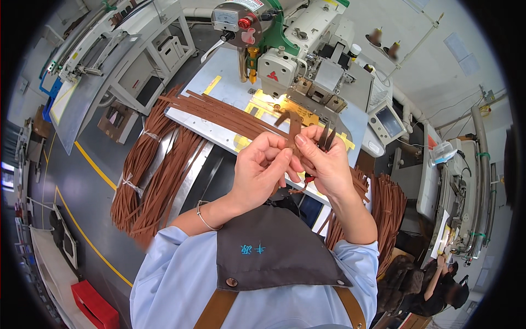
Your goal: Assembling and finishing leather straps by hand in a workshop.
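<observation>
In front of the sewing machine, my left hand (pixel 264 167) and my right hand (pixel 327 164) are close together, fingers pinched. Between them is a brown strap (pixel 295 127), its upper part standing above my fingertips and bending at the end. Small dark thread snips (pixel 327 138) are tucked in my right hand, their two pointed blades sticking up past the fingers. Something red shows below that hand. Beyond my hands, several long brown straps (pixel 224 116) lie side by side across the pale machine table (pixel 192 122).
The green and white sewing machine (pixel 274 71) stands just ahead, its lamp lit. Bundles of brown straps hang at the table's left (pixel 145 181) and right (pixel 388 211). A control screen (pixel 387 119) is at the right. Another person (pixel 446 290) sits far right.
</observation>
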The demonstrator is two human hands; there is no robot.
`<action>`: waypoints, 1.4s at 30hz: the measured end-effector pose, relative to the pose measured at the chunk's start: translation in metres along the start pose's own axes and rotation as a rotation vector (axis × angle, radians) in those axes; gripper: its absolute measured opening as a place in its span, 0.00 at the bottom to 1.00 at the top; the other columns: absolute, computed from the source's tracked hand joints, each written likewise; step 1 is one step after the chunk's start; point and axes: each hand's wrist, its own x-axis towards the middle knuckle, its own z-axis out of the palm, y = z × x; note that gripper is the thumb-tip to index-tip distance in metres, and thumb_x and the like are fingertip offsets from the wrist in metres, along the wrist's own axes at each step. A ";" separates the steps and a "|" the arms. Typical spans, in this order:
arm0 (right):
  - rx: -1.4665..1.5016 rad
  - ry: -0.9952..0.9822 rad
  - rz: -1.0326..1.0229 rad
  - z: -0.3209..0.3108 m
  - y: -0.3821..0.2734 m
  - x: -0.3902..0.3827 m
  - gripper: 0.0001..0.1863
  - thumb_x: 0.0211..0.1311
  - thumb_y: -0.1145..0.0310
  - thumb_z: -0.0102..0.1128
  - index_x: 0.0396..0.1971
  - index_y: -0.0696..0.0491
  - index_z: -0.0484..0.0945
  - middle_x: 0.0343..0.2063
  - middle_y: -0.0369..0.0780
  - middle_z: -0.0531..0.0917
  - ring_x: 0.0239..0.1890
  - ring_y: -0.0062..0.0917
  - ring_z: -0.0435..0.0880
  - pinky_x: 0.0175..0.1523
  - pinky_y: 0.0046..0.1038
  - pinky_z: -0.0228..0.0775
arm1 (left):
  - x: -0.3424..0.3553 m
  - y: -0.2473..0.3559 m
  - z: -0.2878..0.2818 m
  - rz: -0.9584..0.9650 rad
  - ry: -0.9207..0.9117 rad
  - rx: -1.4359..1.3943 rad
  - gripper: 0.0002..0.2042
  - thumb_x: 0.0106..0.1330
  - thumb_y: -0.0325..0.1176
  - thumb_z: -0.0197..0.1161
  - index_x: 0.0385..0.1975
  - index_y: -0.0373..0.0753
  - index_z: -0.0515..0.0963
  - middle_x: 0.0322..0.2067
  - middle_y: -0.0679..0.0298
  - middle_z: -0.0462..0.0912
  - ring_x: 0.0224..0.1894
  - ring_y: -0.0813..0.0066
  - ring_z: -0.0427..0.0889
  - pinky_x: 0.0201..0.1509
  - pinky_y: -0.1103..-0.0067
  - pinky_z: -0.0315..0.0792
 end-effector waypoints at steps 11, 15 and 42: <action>-0.038 -0.006 -0.050 0.003 -0.001 -0.001 0.06 0.58 0.72 0.59 0.29 0.58 0.74 0.22 0.33 0.77 0.22 0.09 0.70 0.27 0.14 0.60 | 0.002 0.002 0.000 -0.048 -0.038 0.009 0.05 0.66 0.22 0.44 0.37 0.30 0.66 0.25 0.58 0.79 0.25 0.76 0.81 0.25 0.85 0.74; -0.140 0.046 -0.109 0.000 -0.001 -0.002 0.05 0.57 0.73 0.59 0.28 0.59 0.74 0.21 0.31 0.75 0.20 0.09 0.68 0.25 0.14 0.59 | 0.003 0.003 0.001 -0.035 -0.055 -0.047 0.05 0.66 0.21 0.44 0.38 0.29 0.66 0.27 0.59 0.79 0.28 0.77 0.81 0.31 0.85 0.76; -0.911 0.049 -0.513 -0.004 -0.023 -0.019 0.07 0.55 0.75 0.59 0.29 0.59 0.69 0.21 0.40 0.73 0.23 0.23 0.74 0.28 0.22 0.67 | 0.006 -0.001 -0.003 -0.023 -0.085 -0.088 0.07 0.69 0.26 0.43 0.42 0.30 0.62 0.38 0.51 0.79 0.40 0.68 0.81 0.42 0.78 0.77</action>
